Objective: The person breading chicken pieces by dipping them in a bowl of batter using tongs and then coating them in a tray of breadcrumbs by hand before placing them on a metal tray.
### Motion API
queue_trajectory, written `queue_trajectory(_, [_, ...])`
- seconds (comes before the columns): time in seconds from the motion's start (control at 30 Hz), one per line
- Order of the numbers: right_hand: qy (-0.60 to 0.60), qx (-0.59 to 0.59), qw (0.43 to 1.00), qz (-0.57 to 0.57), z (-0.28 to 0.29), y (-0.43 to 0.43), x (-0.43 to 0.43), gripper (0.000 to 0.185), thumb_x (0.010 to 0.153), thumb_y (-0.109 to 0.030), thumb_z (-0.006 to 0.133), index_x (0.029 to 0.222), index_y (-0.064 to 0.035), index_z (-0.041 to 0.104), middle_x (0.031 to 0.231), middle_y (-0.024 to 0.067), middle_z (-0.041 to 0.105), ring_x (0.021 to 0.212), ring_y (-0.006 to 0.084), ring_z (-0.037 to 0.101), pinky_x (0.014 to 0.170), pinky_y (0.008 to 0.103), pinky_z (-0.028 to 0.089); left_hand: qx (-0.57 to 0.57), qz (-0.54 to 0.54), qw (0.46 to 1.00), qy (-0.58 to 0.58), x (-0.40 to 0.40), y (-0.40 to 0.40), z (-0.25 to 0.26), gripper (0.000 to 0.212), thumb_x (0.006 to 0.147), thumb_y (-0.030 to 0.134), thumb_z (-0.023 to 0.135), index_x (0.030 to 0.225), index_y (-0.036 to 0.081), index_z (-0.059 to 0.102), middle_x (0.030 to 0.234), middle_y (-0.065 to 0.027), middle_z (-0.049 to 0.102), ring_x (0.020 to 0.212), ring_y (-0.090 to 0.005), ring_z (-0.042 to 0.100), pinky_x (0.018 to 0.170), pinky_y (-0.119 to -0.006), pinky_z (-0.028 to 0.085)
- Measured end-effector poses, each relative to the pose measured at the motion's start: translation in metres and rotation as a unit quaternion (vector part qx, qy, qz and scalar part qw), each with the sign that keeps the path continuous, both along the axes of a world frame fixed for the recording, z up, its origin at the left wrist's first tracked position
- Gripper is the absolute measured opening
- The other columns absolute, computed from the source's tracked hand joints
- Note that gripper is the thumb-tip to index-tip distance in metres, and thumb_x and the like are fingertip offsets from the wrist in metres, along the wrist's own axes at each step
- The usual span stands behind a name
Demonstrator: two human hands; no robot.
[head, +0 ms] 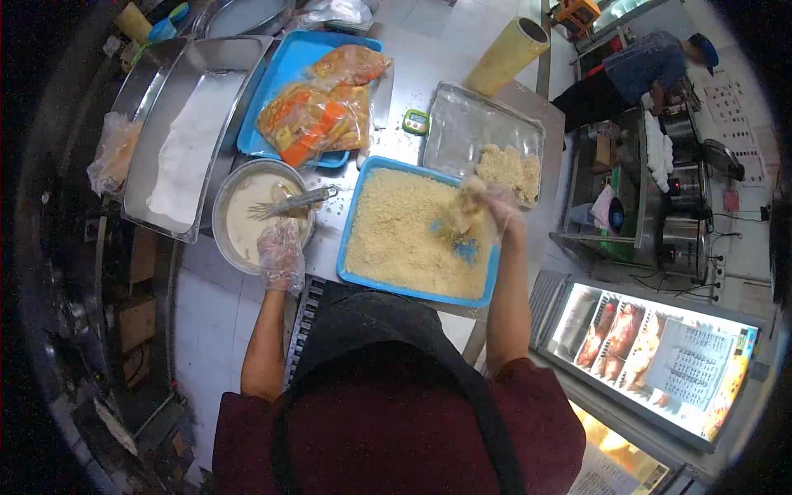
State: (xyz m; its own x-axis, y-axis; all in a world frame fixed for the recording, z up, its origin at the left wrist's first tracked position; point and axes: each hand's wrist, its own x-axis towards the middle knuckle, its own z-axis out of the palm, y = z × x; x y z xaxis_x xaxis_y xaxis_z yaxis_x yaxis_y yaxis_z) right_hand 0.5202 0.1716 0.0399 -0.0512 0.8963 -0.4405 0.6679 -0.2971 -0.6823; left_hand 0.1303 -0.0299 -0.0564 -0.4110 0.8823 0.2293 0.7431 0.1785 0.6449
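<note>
My left hand (281, 250), in a clear plastic glove, reaches over the near edge of a metal bowl of pale batter (238, 210); its fingertips are at the batter, and whether they grip anything cannot be told. A wire whisk (297, 203) rests across the bowl. My right hand (502, 209), also gloved, holds a crumb-coated piece (468, 197) above the right part of a blue tray of breadcrumbs (396, 229), where some blue bottom shows. Behind it, a clear tray (461, 124) holds several coated pieces (507, 170) at its right end.
A blue tray (263, 124) with bagged food (322, 111) stands at the back left, beside a deep metal pan of white powder (192, 154). A green timer (416, 122) and a wrap roll (504, 59) are behind. Another person (643, 68) stands far right.
</note>
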Motion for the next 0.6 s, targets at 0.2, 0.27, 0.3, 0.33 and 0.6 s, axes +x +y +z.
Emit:
queue_trajectory(0.2, [-0.097,0.183,0.975,0.079,-0.013,0.068,0.016,0.031,0.071,-0.030,0.061,0.089,-0.0049,0.061,0.080,0.0091,0.060,0.072,0.0203,0.053,0.065,0.0334,0.041,0.061,0.014,0.994,0.091,0.009,0.003,0.028,0.028,0.084,0.026,0.047,0.084,0.002,0.060,0.079,-0.0132,0.060,0.070,-0.0295,0.056,0.065,-0.040,0.043])
queue_trajectory(0.27, [-0.134,0.284,0.949,0.033,-0.087,0.074,0.058,0.030,0.072,-0.032,0.058,0.092,-0.0093,0.061,0.087,0.0116,0.060,0.078,0.0240,0.055,0.070,0.0360,0.042,-0.008,-0.016,0.994,0.107,0.016,0.016,0.034,0.027,0.085,0.025,0.045,0.088,0.003,0.059,0.084,-0.0134,0.060,0.075,-0.0299,0.055,0.069,-0.040,0.042])
queue_trajectory(0.3, [-0.130,0.285,0.949,0.036,-0.100,0.072,0.053,0.030,0.072,-0.032,0.058,0.092,-0.0093,0.061,0.087,0.0116,0.060,0.078,0.0240,0.055,0.070,0.0360,0.042,-0.090,-0.021,0.987,0.130,0.012,0.014,0.034,0.027,0.085,0.025,0.043,0.093,0.004,0.059,0.090,-0.0135,0.060,0.081,-0.0302,0.055,0.072,-0.040,0.042])
queue_trajectory(0.33, [-0.202,0.313,0.926,0.068,-0.111,0.064,0.042,0.030,0.071,-0.031,0.059,0.090,-0.0085,0.061,0.087,0.0108,0.060,0.079,0.0232,0.056,0.069,0.0355,0.044,-0.091,-0.013,0.987,0.135,0.008,0.012,0.032,0.027,0.085,0.025,0.043,0.093,0.004,0.059,0.090,-0.0135,0.060,0.081,-0.0302,0.055,0.072,-0.040,0.042])
queue_trajectory(0.6, [-0.328,0.273,0.904,0.028,-0.183,0.013,0.110,0.038,0.082,-0.024,0.043,0.114,-0.0038,0.043,0.095,0.0127,0.056,0.084,0.0212,0.053,0.072,0.0394,0.044,0.020,-0.016,0.912,0.410,-0.055,-0.021,-0.009,0.036,0.083,0.022,0.042,0.118,0.012,0.047,0.110,-0.0078,0.053,0.096,-0.0255,0.051,0.084,-0.038,0.040])
